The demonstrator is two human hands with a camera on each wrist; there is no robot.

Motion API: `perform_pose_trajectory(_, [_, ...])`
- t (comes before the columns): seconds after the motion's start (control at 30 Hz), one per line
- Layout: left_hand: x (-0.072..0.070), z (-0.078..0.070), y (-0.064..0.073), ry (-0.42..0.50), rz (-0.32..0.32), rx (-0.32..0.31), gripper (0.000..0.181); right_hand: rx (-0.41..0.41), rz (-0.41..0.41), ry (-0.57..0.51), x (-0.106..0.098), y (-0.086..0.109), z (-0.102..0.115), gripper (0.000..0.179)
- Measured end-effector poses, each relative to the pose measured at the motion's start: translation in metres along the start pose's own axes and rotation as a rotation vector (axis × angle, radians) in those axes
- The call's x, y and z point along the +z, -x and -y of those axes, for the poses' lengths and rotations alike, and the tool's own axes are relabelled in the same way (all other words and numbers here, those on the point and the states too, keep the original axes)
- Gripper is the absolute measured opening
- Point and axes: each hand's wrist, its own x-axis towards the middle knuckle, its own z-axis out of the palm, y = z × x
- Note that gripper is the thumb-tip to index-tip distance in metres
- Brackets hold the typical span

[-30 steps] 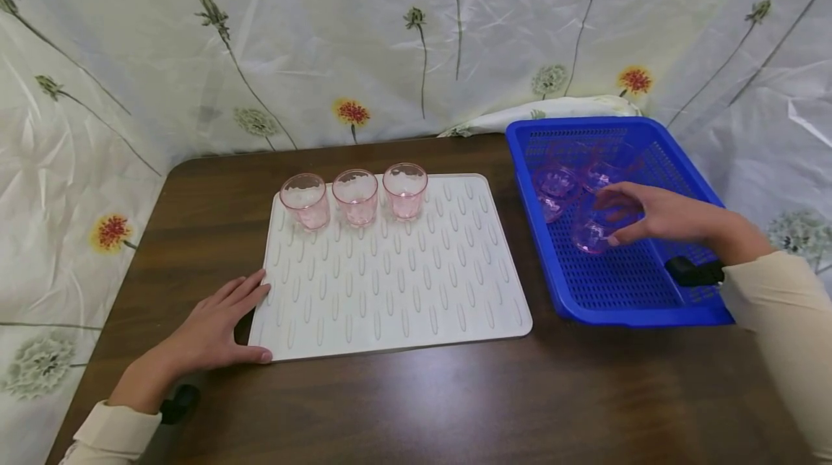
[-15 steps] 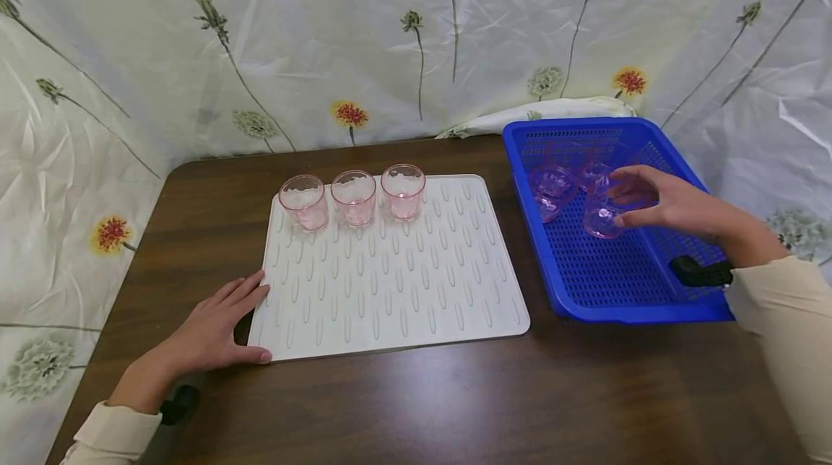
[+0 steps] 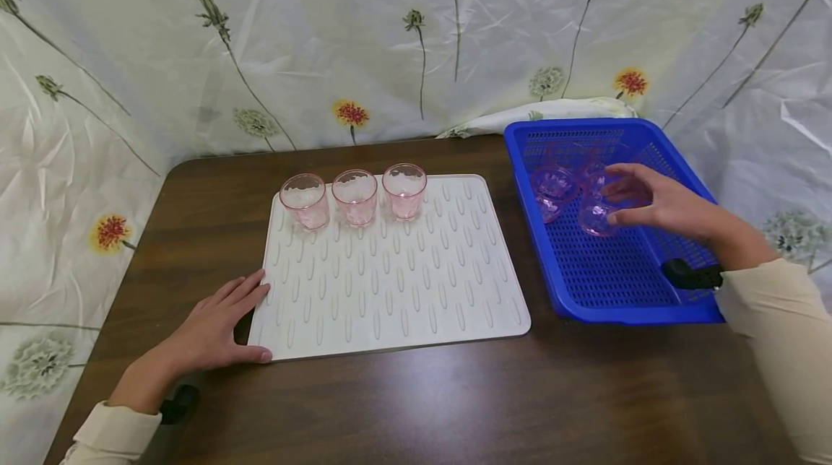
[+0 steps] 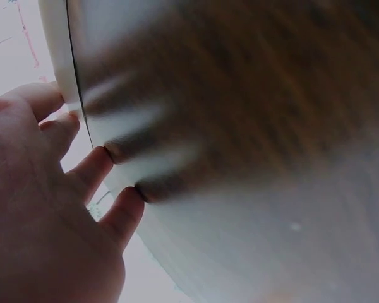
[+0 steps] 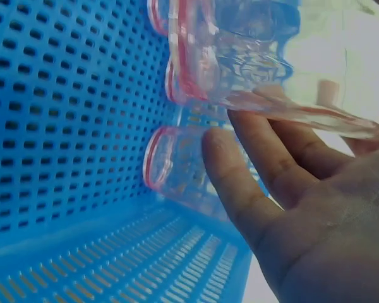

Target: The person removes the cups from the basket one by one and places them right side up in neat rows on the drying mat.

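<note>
A clear, pink-tinted glass [image 3: 596,221] is inside the blue basket [image 3: 640,315], its long axis rising from the basket floor with a slight lean; which end is the mouth is hard to tell. The right hand [image 3: 676,209] grips it from the right, thumb on the near side and fingers curved round the far side, the forearm angling in from the lower right. More such glasses [image 3: 555,185] sit close by toward the basket's back left. Left of the basket, a white ridged mat [image 3: 396,292] carries three pink glasses [image 3: 355,212] in a row, mouths up, along its far edge. The left hand [image 3: 211,335] lies palm down, fingers spread, fingertips at the mat's left edge and thumb by its near corner. Under everything is a dark wooden table [image 3: 416,414]; a floral cloth [image 3: 312,53] hangs behind.
</note>
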Motion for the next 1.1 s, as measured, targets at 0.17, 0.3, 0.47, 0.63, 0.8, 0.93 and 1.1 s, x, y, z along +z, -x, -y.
perform_pose_trajectory(0.17, [0.000, -0.001, 0.000, 0.001, 0.000, 0.007, 0.109, -0.008, -0.103, -0.046, 0.003, 0.004, 0.015, 0.083])
perform_pose_trajectory(0.3, [0.000, -0.001, 0.001, 0.003, -0.002, 0.016, 0.109, -0.048, -0.237, -0.098, 0.007, 0.003, 0.043, 0.088])
perform_pose_trajectory(0.47, [-0.002, -0.001, 0.003, 0.004, -0.016, 0.023, 0.108, -0.093, -0.355, -0.192, 0.018, -0.014, 0.097, 0.086])
perform_pose_trajectory(0.63, [-0.001, -0.001, 0.002, 0.008, -0.014, 0.029, 0.108, -0.101, -0.342, -0.277, 0.034, -0.040, 0.149, 0.083])
perform_pose_trajectory(0.8, [-0.001, 0.001, 0.003, -0.003, -0.011, 0.018, 0.108, -0.054, -0.339, -0.352, 0.056, -0.076, 0.181, 0.086])
perform_pose_trajectory(0.93, [-0.001, -0.001, 0.003, 0.002, -0.007, 0.021, 0.108, 0.024, -0.395, -0.482, 0.077, -0.099, 0.190, 0.085])
perform_pose_trajectory(1.1, [0.000, -0.001, 0.002, -0.004, -0.014, 0.029, 0.108, 0.127, -0.510, -0.527, 0.105, -0.108, 0.190, 0.089])
